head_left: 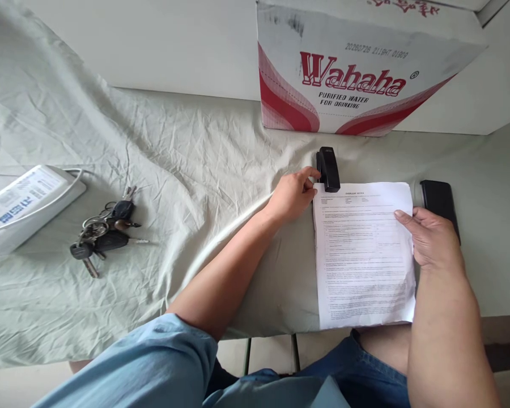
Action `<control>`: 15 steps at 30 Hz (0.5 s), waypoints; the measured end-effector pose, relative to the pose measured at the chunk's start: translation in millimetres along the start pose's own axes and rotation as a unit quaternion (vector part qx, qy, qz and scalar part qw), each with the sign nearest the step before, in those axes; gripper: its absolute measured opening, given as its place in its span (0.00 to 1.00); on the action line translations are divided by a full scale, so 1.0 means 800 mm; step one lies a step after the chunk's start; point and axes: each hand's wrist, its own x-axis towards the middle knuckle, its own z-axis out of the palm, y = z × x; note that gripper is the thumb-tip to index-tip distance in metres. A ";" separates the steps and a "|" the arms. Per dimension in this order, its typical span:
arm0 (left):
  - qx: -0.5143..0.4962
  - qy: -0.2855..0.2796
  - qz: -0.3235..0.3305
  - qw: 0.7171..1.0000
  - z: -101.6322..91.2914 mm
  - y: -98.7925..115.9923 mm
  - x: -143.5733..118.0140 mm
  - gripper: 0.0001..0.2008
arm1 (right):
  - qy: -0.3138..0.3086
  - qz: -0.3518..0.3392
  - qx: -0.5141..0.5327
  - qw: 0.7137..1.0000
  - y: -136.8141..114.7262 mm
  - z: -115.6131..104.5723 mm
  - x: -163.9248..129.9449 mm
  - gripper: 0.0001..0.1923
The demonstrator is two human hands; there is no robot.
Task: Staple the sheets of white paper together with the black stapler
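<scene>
A printed sheet of paper (365, 255) headed "OVERLEAF NOTES" lies near the table's front edge, its lower edge reaching the edge. At its upper left corner sits a black stapler (330, 169), its front end over the paper's top edge. My left hand (295, 192) is closed at that corner, thumb side at the paper's edge and a fingertip against the stapler's side. On the right edge, my right hand (436, 235) pinches the paper, thumb on top and the other fingers partly hidden beneath or beside it.
Behind the stapler stands a Wahaha water carton (344, 85). A black phone-like object (440, 198) lies beyond my right hand. To the left are a bunch of keys (106, 226) and a white box-shaped item with a cable (29, 204). A wrinkled pale green cloth (204, 164) covers the table.
</scene>
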 end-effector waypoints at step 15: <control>0.173 0.008 0.100 0.980 0.005 -0.006 -0.009 0.39 | 0.004 0.022 0.010 1.000 -0.013 0.002 -0.003 0.37</control>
